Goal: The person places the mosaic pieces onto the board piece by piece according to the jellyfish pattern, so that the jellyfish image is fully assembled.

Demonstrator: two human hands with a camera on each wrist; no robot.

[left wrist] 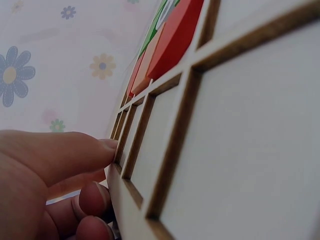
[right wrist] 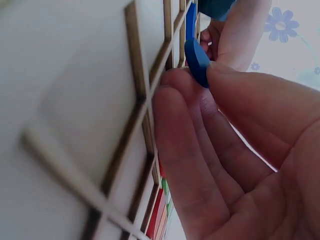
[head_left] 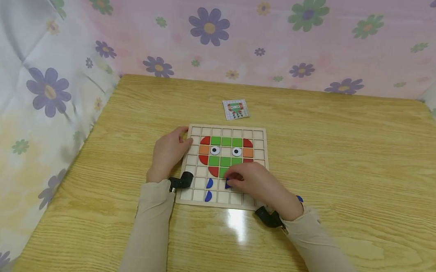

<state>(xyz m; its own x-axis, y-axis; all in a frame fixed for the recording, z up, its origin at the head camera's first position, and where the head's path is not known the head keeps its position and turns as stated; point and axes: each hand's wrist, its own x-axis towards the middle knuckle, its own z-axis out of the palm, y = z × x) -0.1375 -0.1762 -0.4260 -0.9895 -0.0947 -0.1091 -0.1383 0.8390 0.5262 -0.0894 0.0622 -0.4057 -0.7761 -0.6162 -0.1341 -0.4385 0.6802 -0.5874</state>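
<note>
A wooden grid board point(head_left: 187, 194) lies on the table, its squares partly filled with green, red and orange pieces and two round eye pieces. At its left edge my left hand point(head_left: 169, 152) grips the frame, thumb point(left wrist: 95, 152) on the rim and fingertips curled against the side. My right hand point(head_left: 261, 185) is over the lower part of the board, pinching a blue half-round piece point(right wrist: 198, 64) between thumb and fingers. Two blue half-round pieces point(head_left: 209, 183) sit in squares to the left of it. The right hand hides some squares at the lower right.
Beyond the board lies a small picture card point(head_left: 236, 109) showing a similar coloured figure on a grid. A bit of blue point(head_left: 299, 198) shows beside the right wrist. The wood-grain table point(head_left: 332, 138) meets flowered cloth point(head_left: 244, 63) at the back and left.
</note>
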